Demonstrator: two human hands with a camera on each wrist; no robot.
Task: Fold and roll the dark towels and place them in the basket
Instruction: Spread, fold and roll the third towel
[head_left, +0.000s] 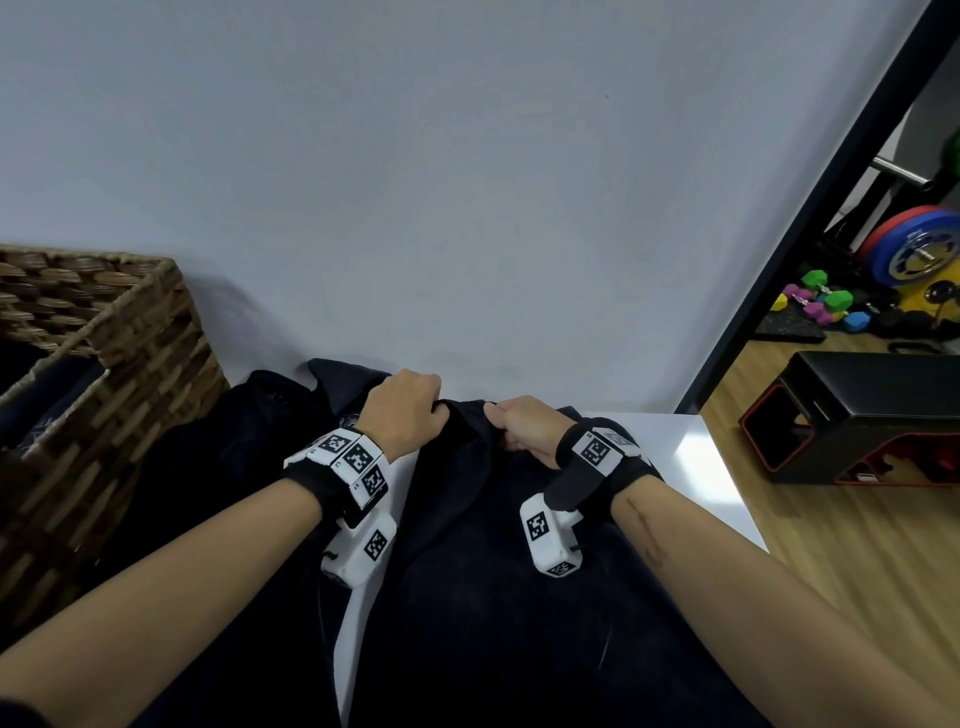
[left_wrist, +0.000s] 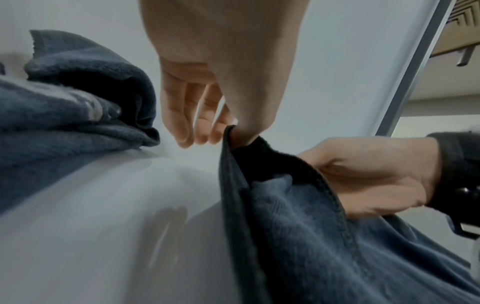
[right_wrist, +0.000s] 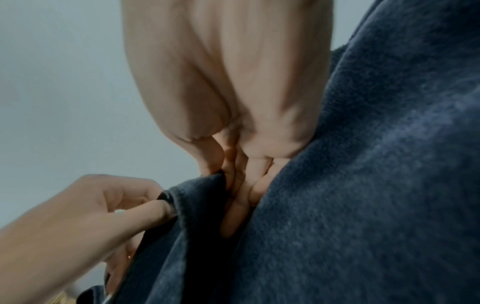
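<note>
Your left hand (head_left: 402, 410) and right hand (head_left: 522, 423) sit close together at the far edge of the dark towel (head_left: 493, 597), which lies spread over the white desk (head_left: 711, 467) and runs back toward you, to the right of the wicker basket (head_left: 130, 332). On the left hand, thumb and forefinger pinch the hem, while the other fingers (left_wrist: 182, 123) hang loosely curled beside it, holding nothing. The right hand's fingers (right_wrist: 241, 197) are curled into the cloth just beside that pinch, gripping the same edge. This towel looks unfolded as yet, so you seem to be at the start of its first fold; folding, rolling and placing are all left for it. Between it and the basket a second dark towel (left_wrist: 78, 102) lies bunched on the desk, also waiting. Inside the basket something dark shows, perhaps a finished towel, though you cannot tell for sure
</note>
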